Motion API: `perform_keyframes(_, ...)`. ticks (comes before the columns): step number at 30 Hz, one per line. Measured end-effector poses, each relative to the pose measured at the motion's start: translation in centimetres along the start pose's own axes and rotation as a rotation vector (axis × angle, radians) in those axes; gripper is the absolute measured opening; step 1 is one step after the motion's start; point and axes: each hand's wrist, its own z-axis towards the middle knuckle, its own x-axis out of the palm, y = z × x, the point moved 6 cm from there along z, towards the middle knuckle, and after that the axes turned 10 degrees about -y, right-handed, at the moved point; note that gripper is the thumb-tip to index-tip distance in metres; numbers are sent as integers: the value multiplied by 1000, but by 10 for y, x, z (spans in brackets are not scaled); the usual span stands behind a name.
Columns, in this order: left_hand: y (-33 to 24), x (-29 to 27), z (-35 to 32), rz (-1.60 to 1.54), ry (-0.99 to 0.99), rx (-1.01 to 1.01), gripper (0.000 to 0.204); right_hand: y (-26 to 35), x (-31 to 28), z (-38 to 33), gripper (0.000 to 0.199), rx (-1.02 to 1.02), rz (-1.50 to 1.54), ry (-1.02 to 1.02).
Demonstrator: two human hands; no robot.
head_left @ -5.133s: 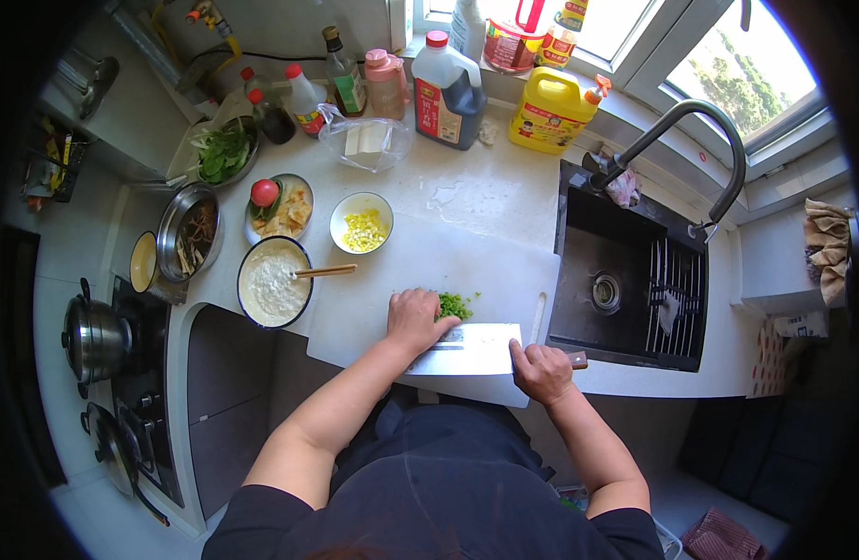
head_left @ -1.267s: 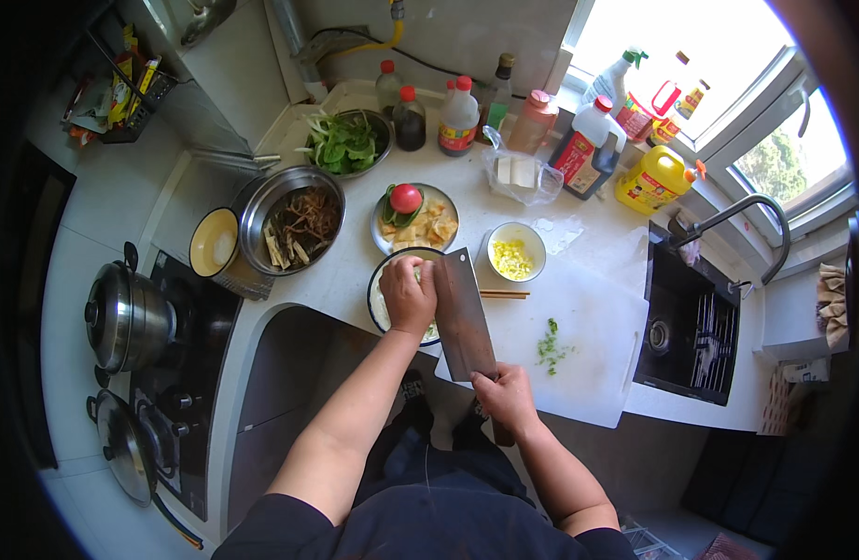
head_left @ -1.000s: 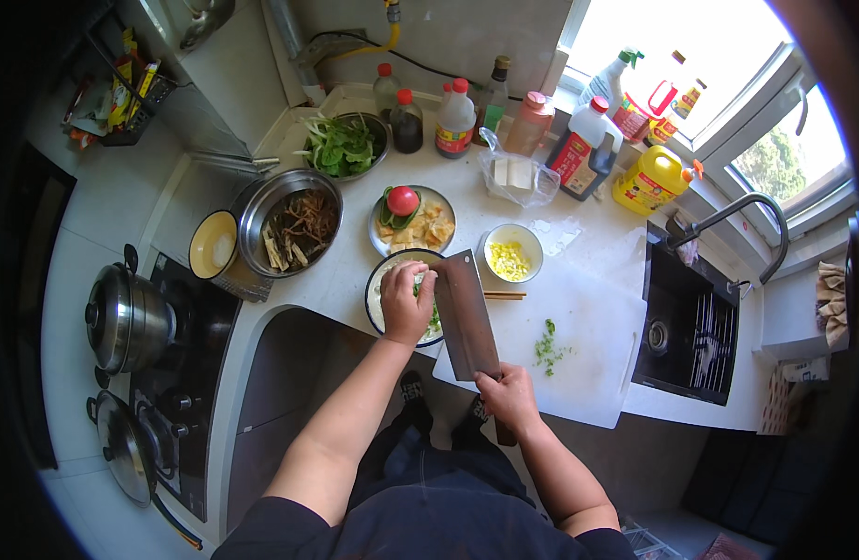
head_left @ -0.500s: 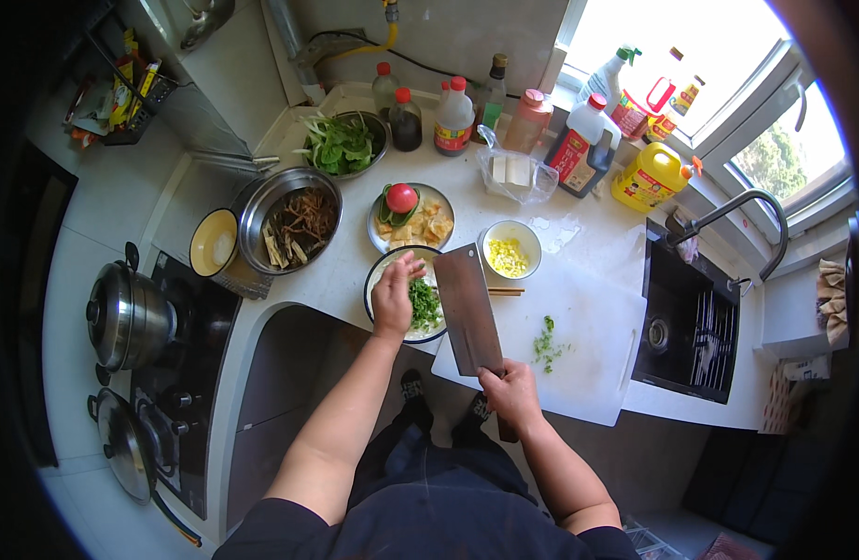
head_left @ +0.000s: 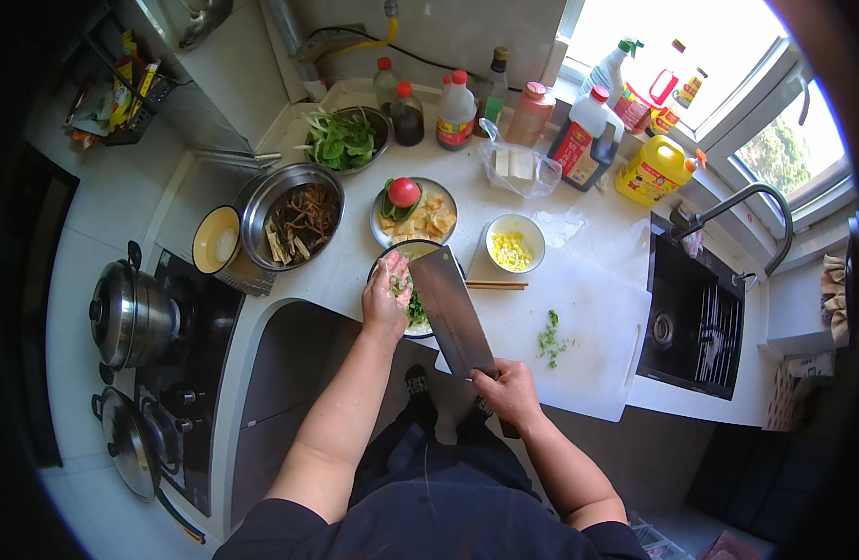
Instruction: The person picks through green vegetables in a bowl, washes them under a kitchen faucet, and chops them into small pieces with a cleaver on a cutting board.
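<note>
Left hand [head_left: 386, 297] flat against cleaver [head_left: 453, 308], pushing chopped greens [head_left: 415, 308] into dark-rimmed bowl [head_left: 384, 264].

Right hand [head_left: 509, 392] closed on the cleaver's handle, broad blade tilted over the bowl at the near edge of the white desk [head_left: 355, 257]. Left fingers open, touching greens at the blade's side. A few green scraps [head_left: 551, 338] left on white cutting board [head_left: 588, 327]. Just beyond: chopsticks [head_left: 496, 285], small bowl of yellow bits [head_left: 514, 245], plate with tomato [head_left: 412, 207], metal bowl of brown strips [head_left: 294, 222].

Broad dull-grey metal cleaver blade [head_left: 453, 310], matt; shiny steel lidded pot [head_left: 128, 315] at left; smooth matt white plastic cutting board [head_left: 588, 345].
</note>
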Motion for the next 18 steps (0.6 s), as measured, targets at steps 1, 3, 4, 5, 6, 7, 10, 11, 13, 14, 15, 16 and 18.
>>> perform_keyframes(1, -3, 3, -4, 40, -16, 43, 46, -3, -1, 1, 22, -21, -23, -12)
perform_keyframes(3, -10, 13, -13, 120, -44, 127, 40, -6, -5, 0, 22, -62, -20, -53)
perform_keyframes(4, -11, 10, -10, 285, -42, 222, 36, -6, -9, -1, 22, -82, 4, -80)
perform_keyframes(5, -10, 3, -4, 450, -40, 314, 33, -7, -13, -3, 22, -100, 26, -107)
perform_keyframes(6, -8, -2, 0, 615, -35, 406, 29, -8, -16, -5, 22, -94, 28, -114)
perform_keyframes(7, -19, 1, -9, 742, -136, 617, 17, -6, -21, -6, 21, -91, 31, -124)
perform_keyframes(10, -24, 15, -18, 941, -102, 811, 16, -3, -38, -9, 20, -117, 9, -180)
perform_keyframes(11, -25, 21, -21, 956, -75, 863, 17, -3, -44, -9, 20, -134, -3, -201)
perform_keyframes(13, -26, 33, -28, 985, -24, 967, 19, -11, -58, -8, 19, -89, 79, -244)
perform_keyframes(14, -27, 40, -34, 1000, 0, 1018, 20, -12, -65, -8, 18, -67, 121, -264)
perform_keyframes(15, -29, 42, -46, 966, -21, 1078, 22, -15, -72, -15, 17, 4, 127, -246)
perform_keyframes(16, -33, 44, -57, 860, -23, 1190, 25, -25, -78, -16, 16, -8, 152, -285)
perform_keyframes(18, -31, 48, -52, 980, -35, 1123, 26, -36, -91, -14, 16, -52, 159, -339)
